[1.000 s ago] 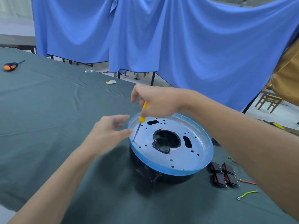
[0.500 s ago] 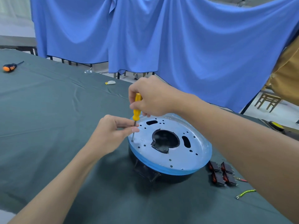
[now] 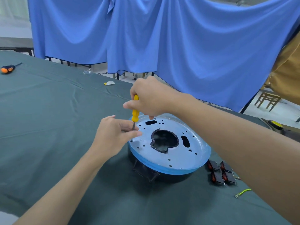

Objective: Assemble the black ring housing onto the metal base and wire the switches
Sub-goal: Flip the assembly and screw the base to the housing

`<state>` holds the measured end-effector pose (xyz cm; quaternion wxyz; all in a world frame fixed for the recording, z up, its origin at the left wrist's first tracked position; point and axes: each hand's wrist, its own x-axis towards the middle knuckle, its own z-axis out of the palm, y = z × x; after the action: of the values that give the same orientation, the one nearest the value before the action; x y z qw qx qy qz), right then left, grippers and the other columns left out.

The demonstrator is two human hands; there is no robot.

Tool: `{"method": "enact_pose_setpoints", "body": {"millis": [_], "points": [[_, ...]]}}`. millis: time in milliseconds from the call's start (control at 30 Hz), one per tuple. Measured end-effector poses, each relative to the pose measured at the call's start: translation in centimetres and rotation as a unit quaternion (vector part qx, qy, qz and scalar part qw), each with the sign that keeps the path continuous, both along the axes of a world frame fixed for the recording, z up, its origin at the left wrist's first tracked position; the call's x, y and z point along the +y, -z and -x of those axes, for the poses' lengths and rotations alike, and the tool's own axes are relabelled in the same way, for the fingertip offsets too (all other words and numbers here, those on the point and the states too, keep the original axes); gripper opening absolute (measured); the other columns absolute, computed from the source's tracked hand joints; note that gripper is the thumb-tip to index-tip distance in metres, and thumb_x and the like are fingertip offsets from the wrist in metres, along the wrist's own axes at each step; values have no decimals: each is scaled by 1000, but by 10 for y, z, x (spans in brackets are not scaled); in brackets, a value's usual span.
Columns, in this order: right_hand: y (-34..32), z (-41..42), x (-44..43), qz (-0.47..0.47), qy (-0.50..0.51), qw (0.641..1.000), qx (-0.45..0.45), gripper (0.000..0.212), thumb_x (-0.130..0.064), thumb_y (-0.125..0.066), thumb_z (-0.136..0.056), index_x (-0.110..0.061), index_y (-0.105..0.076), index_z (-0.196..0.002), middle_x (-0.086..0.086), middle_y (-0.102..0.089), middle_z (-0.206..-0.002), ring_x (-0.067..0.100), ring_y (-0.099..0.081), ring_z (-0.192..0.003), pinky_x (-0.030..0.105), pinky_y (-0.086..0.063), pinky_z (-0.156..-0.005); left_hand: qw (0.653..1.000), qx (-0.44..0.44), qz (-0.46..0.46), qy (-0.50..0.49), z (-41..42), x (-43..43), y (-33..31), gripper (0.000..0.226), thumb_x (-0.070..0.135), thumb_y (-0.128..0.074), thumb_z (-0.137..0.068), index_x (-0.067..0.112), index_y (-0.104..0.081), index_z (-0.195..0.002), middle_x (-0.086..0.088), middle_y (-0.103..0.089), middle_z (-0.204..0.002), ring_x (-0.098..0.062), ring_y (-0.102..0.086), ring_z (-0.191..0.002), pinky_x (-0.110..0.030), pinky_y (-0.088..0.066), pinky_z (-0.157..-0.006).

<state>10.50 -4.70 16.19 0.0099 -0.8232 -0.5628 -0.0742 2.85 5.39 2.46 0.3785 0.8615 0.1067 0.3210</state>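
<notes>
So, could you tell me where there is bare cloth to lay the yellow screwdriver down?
Widest free patch: the cloth left of the metal base, between the left hand and the orange screwdriver. The strip in front of the black ring housing is free. Crowded: right of the base, with the switches, green wire and right arm.

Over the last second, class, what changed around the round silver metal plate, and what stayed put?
The left hand closed in and now pinches the shaft of the yellow-handled screwdriver. The right hand tipped it from tilted to nearly upright. The round silver metal plate, black switches and green wire stayed put.
</notes>
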Motion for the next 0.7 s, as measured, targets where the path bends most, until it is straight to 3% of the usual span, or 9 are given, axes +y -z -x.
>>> {"method": "enact_pose_setpoints", "body": {"millis": [67, 133, 200, 300, 367, 433, 567, 633, 700], "points": [[0, -1, 0, 9, 5, 1000, -9, 37, -42, -53, -96, -10, -55, -77, 4, -64, -67, 13, -49, -63, 33, -52, -70, 999, 17, -26, -7, 0, -1, 0, 16, 20, -72, -87, 10, -73, -75, 1, -75, -74, -19, -65, -84, -11, -11, -111], [-4, 0, -2, 13, -11, 999, 30, 22, -34, -61, -93, -12, -63, -90, 3, -68, -82, 10, -55, -63, 21, -48, -62, 999, 42, -29, 12, -1, 1, 0, 20, 20, -66, -93, 7, -71, -78, -10, -75, -79, -26, -65, -88, -5, -7, -109], [-7, 0, -6, 9, -31, 997, 69, 5, -21, -64, -90, -16, -64, -90, 2, -72, -78, 1, -61, -55, 14, -46, -56, 997, 63, -18, 45, 0, 3, -1, 26, 19, -62, -95, -4, -69, -86, -2, -77, -86, -10, -68, -93, -7, -7, -111], [-3, -1, -5, -4, -14, 999, 36, 16, -28, -60, -94, -14, -64, -87, 2, -68, -57, -4, -56, -50, 16, -47, -59, 996, 60, 25, 59, -3, 3, 1, 19, 19, -71, -89, 1, -74, -88, 16, -74, -87, 18, -61, -93, -15, -19, -111], [-1, -2, -1, 0, 1, 1000, -5, 30, -35, -54, -97, -8, -62, -87, 1, -61, -49, 2, -58, -56, 26, -51, -62, 998, 14, 62, 20, -3, 1, 2, 10, 18, -81, -78, 20, -77, -69, 19, -73, -79, 17, -57, -96, -3, -34, -85], [-2, -3, -1, 20, 12, 1000, -1, 32, -40, -51, -97, -13, -53, -80, 3, -60, -51, 7, -57, -51, 33, -54, -68, 998, 0, 56, -2, -3, -1, 5, 28, 16, -80, -79, 24, -70, -54, 17, -71, -69, 16, -47, -103, -2, -35, -66], [-6, 0, -7, 37, -18, 998, 39, 12, -29, -64, -90, -23, -57, -83, -2, -66, -64, -6, -41, -63, 19, -42, -59, 998, 31, 30, 34, -4, 3, 4, 23, 15, -72, -88, 12, -74, -65, -4, -74, -74, 17, -33, -108, 2, -30, -74], [-5, 1, -8, 23, -20, 999, 20, 15, -30, -64, -91, -18, -59, -84, -8, -53, -61, -1, -39, -63, 17, -37, -56, 998, 43, 15, 47, -4, 4, 1, 17, 17, -72, -89, 6, -77, -77, -3, -76, -79, 15, -50, -108, 6, -26, -75], [-1, -1, -4, 27, 10, 1000, 1, 32, -36, -57, -95, -12, -51, -75, -1, -43, -64, 10, -39, -65, 24, -35, -53, 999, 24, 30, 24, -5, 3, 1, 9, 19, -79, -82, 12, -79, -76, 8, -76, -82, 15, -63, -93, 10, -23, -73]]}}
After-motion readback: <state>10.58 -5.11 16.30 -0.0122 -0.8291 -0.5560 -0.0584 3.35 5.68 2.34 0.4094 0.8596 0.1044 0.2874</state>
